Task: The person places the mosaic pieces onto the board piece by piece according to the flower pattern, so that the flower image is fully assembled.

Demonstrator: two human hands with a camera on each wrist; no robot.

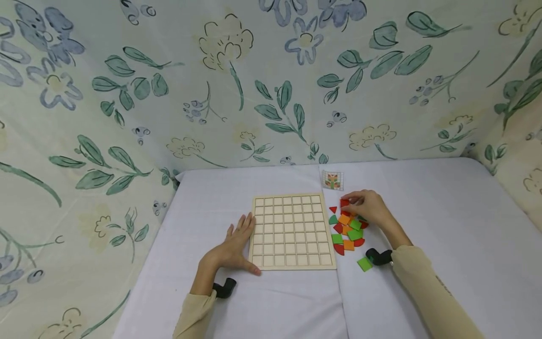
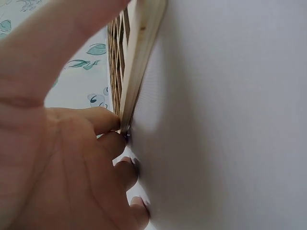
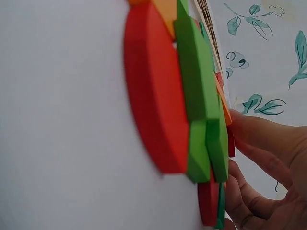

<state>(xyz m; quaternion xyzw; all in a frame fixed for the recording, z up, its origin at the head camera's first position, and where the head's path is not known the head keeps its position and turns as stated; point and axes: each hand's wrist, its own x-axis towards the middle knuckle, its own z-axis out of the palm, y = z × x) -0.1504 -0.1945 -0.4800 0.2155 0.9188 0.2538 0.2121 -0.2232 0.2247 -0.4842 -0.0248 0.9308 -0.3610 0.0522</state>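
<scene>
A square wooden grid board (image 1: 292, 269) lies flat on the white cloth. My left hand (image 1: 230, 247) rests at its left side, fingers spread, the thumb by the near left corner; in the left wrist view the fingertips touch the board's wooden edge (image 2: 139, 62). To the right of the board is a loose pile of red, orange and green flat pieces (image 1: 347, 230). Over the pile's far end, my right hand (image 1: 368, 207) pinches a red piece (image 1: 345, 203) between thumb and fingers. The right wrist view shows this red piece (image 3: 231, 143) only in part, behind green pieces.
A small pattern card (image 1: 333, 180) with a flower design lies beyond the board's far right corner. One green square (image 1: 364, 264) sits apart, near the right wrist's black device (image 1: 378, 256). A floral curtain (image 1: 271, 94) hangs behind the table.
</scene>
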